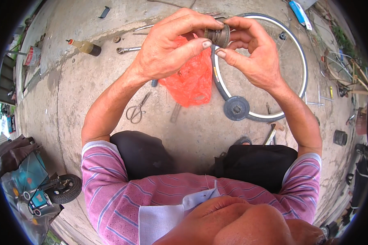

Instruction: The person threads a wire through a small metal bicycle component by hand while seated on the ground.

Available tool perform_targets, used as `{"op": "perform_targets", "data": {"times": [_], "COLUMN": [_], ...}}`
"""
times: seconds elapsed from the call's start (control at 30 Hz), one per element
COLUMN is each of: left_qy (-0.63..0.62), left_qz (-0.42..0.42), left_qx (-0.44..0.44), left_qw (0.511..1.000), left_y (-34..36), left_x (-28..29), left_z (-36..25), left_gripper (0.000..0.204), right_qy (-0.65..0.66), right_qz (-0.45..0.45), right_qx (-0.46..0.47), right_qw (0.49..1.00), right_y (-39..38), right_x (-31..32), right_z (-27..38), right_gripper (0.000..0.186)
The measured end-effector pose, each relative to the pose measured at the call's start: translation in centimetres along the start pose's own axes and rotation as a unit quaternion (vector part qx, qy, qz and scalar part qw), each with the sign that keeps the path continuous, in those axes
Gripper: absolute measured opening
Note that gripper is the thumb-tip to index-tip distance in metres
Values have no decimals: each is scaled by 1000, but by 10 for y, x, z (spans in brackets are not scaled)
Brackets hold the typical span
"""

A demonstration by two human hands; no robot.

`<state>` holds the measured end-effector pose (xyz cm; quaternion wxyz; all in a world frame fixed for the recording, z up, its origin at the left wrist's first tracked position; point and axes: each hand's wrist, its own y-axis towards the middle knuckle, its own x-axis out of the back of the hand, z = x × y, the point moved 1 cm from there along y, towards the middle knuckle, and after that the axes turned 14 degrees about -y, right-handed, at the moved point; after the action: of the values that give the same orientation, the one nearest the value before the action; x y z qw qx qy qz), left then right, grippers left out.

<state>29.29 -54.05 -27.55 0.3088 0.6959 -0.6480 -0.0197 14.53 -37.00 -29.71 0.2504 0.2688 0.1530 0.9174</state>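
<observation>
A round, ridged metal part (pixel 220 36), worn and dark, is held up between both my hands. My left hand (pixel 161 51) grips its left side with thumb and fingers. On the other side, the fingertips of my right hand (pixel 255 61) close around its wider rim, the thumb just below. Beneath the hands, a crumpled red plastic bag (pixel 192 81) lies on the ground. To its right a bicycle wheel (pixel 304 67) with a white-walled tyre lies flat, partly hidden by my right hand. A dark round disc (pixel 236 108) rests at the wheel's near edge.
Scissors (pixel 135 112) and a wrench (pixel 126 50) lie left of the bag on the concrete. Farther left is a bottle (pixel 85 47) of yellowish liquid. A hammer (pixel 272 134) is near my right knee. A blue-and-white box (pixel 300 15) lies far right; a small vehicle's wheel (pixel 64 189) stands near left.
</observation>
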Motion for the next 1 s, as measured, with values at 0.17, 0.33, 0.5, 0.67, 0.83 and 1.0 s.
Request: {"op": "perform_targets", "data": {"times": [0.17, 0.33, 0.5, 0.67, 0.83, 1.0], "left_qy": [-25, 1, -52, 40, -30, 58], "left_qz": [-40, -35, -78, -50, -81, -27], "left_qx": [-5, 15, -3, 11, 2, -12], "left_qw": [999, 999, 996, 998, 996, 998], "left_y": [0, 0, 1, 2, 0, 3], "left_x": [-2, -3, -7, -5, -6, -3], "left_z": [0, -4, -3, -10, -5, -10], "left_gripper": [39, 39, 39, 38, 36, 37], "right_qy": [15, 38, 67, 77, 76, 78], "right_qz": [8, 25, 24, 33, 30, 46], "right_qx": [-20, -47, -50, -57, -49, -85], "right_qw": [1000, 998, 996, 995, 995, 992], "right_y": [0, -2, -2, -2, -2, -4], "right_x": [0, 0, 0, 0, 0, 1], "right_z": [-1, -2, -4, -3, -3, -5], "right_gripper": [56, 56, 56, 56, 56, 57]}}
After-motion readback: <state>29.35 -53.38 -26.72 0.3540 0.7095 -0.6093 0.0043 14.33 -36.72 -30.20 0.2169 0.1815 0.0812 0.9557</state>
